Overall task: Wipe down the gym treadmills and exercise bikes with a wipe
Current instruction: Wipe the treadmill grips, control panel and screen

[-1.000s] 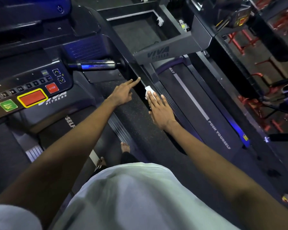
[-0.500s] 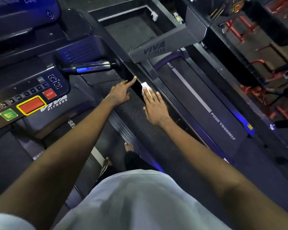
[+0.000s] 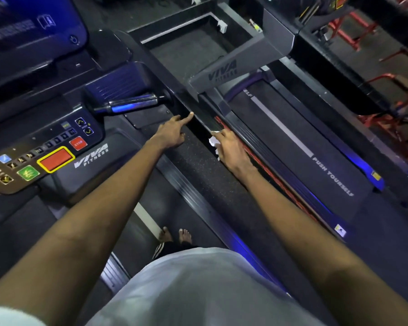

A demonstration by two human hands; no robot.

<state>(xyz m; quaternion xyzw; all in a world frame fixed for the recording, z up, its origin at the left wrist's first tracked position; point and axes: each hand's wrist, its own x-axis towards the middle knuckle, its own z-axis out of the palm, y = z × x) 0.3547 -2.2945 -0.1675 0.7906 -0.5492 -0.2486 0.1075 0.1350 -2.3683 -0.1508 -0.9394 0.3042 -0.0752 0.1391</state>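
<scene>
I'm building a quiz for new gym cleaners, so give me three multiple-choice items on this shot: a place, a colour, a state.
1. Where is the white wipe? A) on the console B) under the right hand C) on the neighbouring belt
2. What colour is the STOP button? A) red B) green C) blue
3. What is the left hand doing? A) gripping the metal handle B) holding a wipe C) pointing its index finger, holding nothing
Answers: 1 B, the wipe peeks out from beneath the right hand; 2 A, the STOP button is red; 3 C, only its index finger is stretched out, nothing held.
</scene>
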